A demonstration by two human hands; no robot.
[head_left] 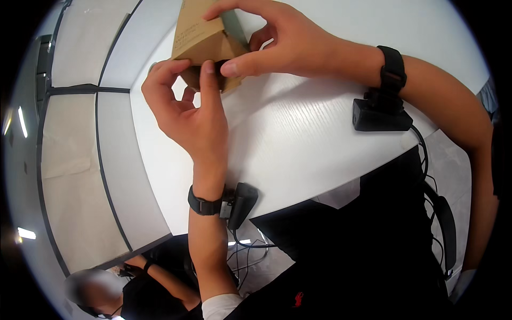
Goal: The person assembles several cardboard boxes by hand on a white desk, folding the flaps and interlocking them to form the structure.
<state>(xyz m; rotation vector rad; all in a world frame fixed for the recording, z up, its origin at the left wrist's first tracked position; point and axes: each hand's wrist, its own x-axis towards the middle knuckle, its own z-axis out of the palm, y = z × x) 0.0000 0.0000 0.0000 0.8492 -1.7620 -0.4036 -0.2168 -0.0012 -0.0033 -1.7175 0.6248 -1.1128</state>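
A brown cardboard box point(198, 41) with print on its side lies at the far edge of view, its near end turned toward me. That end looks partly open, with a dark gap between the flaps. My left hand point(186, 104) grips the near end from the left, thumb pressed at the gap. From the right, my right hand point(290, 42) spans the box. Its thumb is at the same gap beside the left thumb, and its forefinger rests on the upper face. What lies inside the box is hidden.
Both hands are over a white table point(298, 138). Black wrist straps carry small black devices point(381, 114) with cables hanging down. A fabric partition point(74, 176) runs along the left. Beyond it, another person point(154, 285) sits at the lower left.
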